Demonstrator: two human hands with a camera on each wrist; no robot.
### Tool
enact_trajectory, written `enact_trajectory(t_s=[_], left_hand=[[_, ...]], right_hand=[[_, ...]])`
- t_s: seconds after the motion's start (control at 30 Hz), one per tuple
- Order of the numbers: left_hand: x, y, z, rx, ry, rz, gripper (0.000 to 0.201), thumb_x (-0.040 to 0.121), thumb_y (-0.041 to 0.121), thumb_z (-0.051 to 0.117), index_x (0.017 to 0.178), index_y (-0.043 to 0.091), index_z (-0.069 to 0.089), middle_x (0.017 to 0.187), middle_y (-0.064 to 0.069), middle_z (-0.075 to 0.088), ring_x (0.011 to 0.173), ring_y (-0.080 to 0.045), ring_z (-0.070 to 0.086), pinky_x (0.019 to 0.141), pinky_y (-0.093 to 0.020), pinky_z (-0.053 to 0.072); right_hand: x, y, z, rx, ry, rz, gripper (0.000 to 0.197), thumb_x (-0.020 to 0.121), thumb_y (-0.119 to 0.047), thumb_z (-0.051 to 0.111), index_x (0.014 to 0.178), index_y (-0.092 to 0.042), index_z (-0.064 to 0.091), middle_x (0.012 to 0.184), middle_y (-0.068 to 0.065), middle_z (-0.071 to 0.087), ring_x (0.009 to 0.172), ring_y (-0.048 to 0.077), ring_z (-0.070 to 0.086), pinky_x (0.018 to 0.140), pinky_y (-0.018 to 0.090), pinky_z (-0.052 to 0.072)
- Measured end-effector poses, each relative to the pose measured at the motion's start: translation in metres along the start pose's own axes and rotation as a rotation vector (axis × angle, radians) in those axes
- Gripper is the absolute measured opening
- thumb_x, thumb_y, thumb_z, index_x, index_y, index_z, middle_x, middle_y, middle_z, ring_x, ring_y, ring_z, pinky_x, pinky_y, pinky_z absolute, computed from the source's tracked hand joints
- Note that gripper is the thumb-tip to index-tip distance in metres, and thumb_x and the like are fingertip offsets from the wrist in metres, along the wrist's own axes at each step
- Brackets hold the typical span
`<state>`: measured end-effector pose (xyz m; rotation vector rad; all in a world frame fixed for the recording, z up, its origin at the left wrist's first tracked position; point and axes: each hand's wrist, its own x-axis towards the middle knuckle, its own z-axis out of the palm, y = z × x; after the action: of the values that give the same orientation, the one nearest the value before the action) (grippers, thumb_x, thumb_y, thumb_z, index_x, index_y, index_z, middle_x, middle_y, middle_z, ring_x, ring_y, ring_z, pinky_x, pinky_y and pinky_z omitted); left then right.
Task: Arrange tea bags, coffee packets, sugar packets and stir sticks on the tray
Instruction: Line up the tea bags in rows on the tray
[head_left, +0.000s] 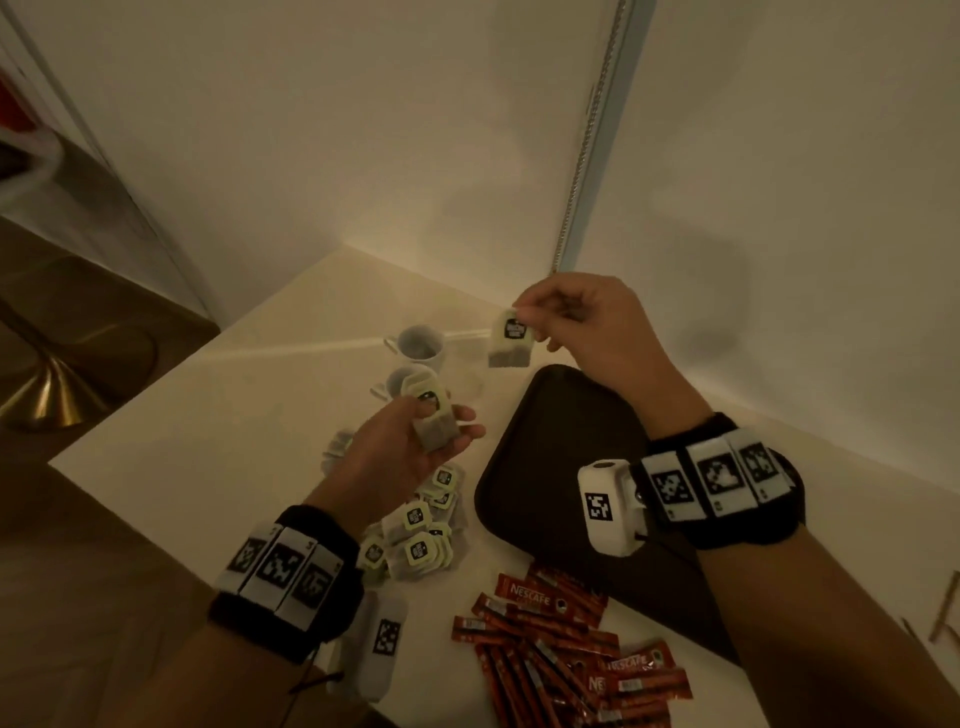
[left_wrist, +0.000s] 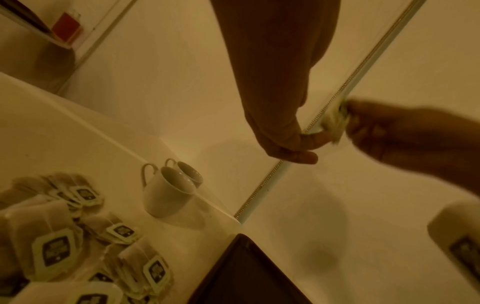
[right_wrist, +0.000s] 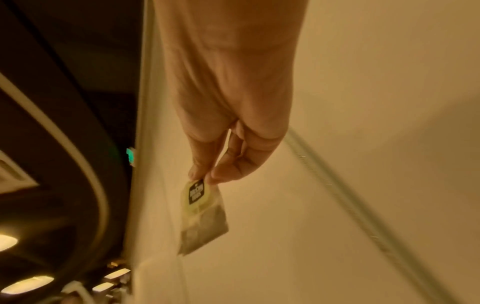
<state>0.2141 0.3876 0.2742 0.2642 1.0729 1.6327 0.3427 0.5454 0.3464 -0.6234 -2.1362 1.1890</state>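
Note:
My right hand pinches one tea bag by its top edge, so it hangs in the air beyond the far end of the dark tray; the same tea bag dangles from the fingertips in the right wrist view. My left hand holds a small stack of tea bags above the table, left of the tray. A heap of loose tea bags lies under the left wrist, and the heap also shows in the left wrist view. Red coffee packets lie spread in front of the tray.
Two white cups stand on the white table behind the left hand, close to the wall corner. Thin stir sticks lie at the right edge. A gold lamp base stands off the table at left.

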Motion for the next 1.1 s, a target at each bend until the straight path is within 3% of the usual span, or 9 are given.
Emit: enact_trajectory(t_s=[0.13,0.3,0.4,0.47,0.57,0.67,0.8,1.03,1.1], left_hand=[[0.005,0.001,-0.006,0.107,0.04,0.077,0.027,0.101,0.013,0.037,0.116,-0.001,0.055,0.096,-0.013,0.07,0.085,-0.024,0.071,0.062,-0.024,0.056],[0.009,-0.001,-0.017,0.188,0.13,0.125,0.022,0.098,0.016,0.042,0.101,0.012,0.063,0.087,-0.005,0.073,0.08,-0.019,0.071,0.062,-0.024,0.057],[0.011,-0.001,-0.027,0.198,0.155,0.129,0.02,0.094,0.019,0.046,0.1,0.012,0.064,0.083,-0.003,0.073,0.076,-0.016,0.071,0.061,-0.023,0.058],[0.012,0.001,-0.032,0.203,0.152,0.134,0.025,0.077,0.029,0.062,0.097,0.013,0.066,0.086,-0.006,0.073,0.076,-0.016,0.072,0.062,-0.022,0.058],[0.015,0.002,-0.04,0.232,0.137,0.148,0.062,0.037,0.05,0.089,0.085,0.015,0.074,0.088,-0.008,0.074,0.078,-0.017,0.072,0.062,-0.023,0.058],[0.018,-0.001,-0.043,0.245,0.141,0.138,0.079,0.016,0.062,0.09,0.08,0.017,0.077,0.087,-0.006,0.074,0.077,-0.016,0.072,0.061,-0.021,0.057],[0.023,-0.005,-0.039,0.278,0.163,0.116,0.098,0.018,0.065,0.088,0.096,0.009,0.066,0.085,-0.005,0.074,0.075,-0.014,0.071,0.057,-0.02,0.055],[0.028,-0.013,-0.04,0.252,0.161,0.115,0.096,0.021,0.062,0.09,0.096,0.008,0.065,0.082,-0.006,0.074,0.071,-0.015,0.071,0.054,-0.02,0.053],[0.031,-0.016,-0.042,0.226,0.158,0.113,0.078,0.037,0.051,0.091,0.096,0.007,0.064,0.083,-0.009,0.073,0.07,-0.017,0.071,0.054,-0.021,0.054]], right_hand=[[0.009,0.073,-0.013,-0.089,0.05,0.269,0.01,0.086,-0.004,0.063,0.096,-0.005,0.068,0.093,0.017,0.07,0.073,0.02,0.064,0.064,0.016,0.055],[0.012,0.162,-0.007,-0.214,-0.015,0.573,0.013,0.088,-0.002,0.06,0.1,-0.001,0.065,0.105,0.019,0.066,0.077,0.018,0.061,0.055,0.013,0.052],[0.013,0.196,-0.001,-0.212,-0.012,0.659,0.017,0.089,-0.004,0.059,0.104,0.002,0.063,0.108,0.021,0.064,0.086,0.024,0.062,0.062,0.019,0.052],[0.019,0.215,0.001,-0.231,0.015,0.679,0.017,0.089,-0.006,0.06,0.103,0.001,0.064,0.106,0.02,0.065,0.091,0.027,0.063,0.073,0.029,0.056],[0.03,0.239,0.003,-0.28,0.077,0.68,0.013,0.087,-0.009,0.064,0.098,-0.003,0.066,0.103,0.016,0.067,0.094,0.028,0.065,0.087,0.039,0.054],[0.041,0.256,0.004,-0.325,0.145,0.665,0.011,0.085,-0.01,0.065,0.094,-0.004,0.068,0.102,0.014,0.067,0.097,0.026,0.063,0.091,0.037,0.051],[0.053,0.265,0.003,-0.405,0.173,0.651,0.013,0.087,-0.01,0.063,0.096,-0.005,0.07,0.103,0.012,0.068,0.099,0.024,0.061,0.088,0.027,0.045],[0.067,0.28,0.006,-0.433,0.191,0.698,0.015,0.088,-0.005,0.057,0.095,-0.006,0.07,0.108,0.011,0.067,0.103,0.025,0.06,0.085,0.025,0.044],[0.069,0.282,0.007,-0.435,0.186,0.718,0.016,0.087,-0.002,0.055,0.094,-0.005,0.07,0.109,0.012,0.067,0.104,0.025,0.06,0.084,0.025,0.044]])
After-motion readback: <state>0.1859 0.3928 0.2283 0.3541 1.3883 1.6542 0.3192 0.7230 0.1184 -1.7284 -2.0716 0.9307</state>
